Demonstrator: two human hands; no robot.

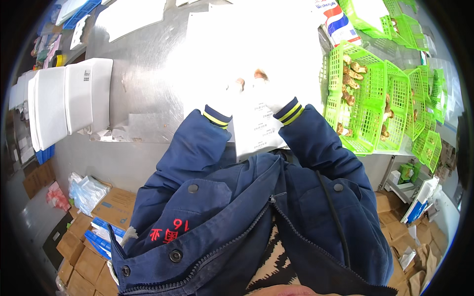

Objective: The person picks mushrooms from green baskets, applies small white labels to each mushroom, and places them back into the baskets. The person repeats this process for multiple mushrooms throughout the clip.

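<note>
A printed white sheet (258, 135) with repeated rows of writing hangs slightly over the near edge of the steel table (148, 88). My left hand (219, 99) lies beside its upper left, over a glaring white surface (229, 40). At the sheet's upper right is my right hand (273, 100). Both hands are nearly washed out by the light, so finger positions and any grip are unclear. A brown patch (261, 74) shows near my right fingertips, and a smaller tan patch (240, 83) near my left. Whether these are fingertips or mushroom pieces is not clear.
Green plastic baskets (364, 105) with brown-and-white mushrooms (351, 79) line the right side. A striped printed bag (339, 24) lies behind them. White foam-like panels (61, 107) stand at the left table edge. Cardboard boxes (87, 264) and plastic bags (89, 190) sit below left.
</note>
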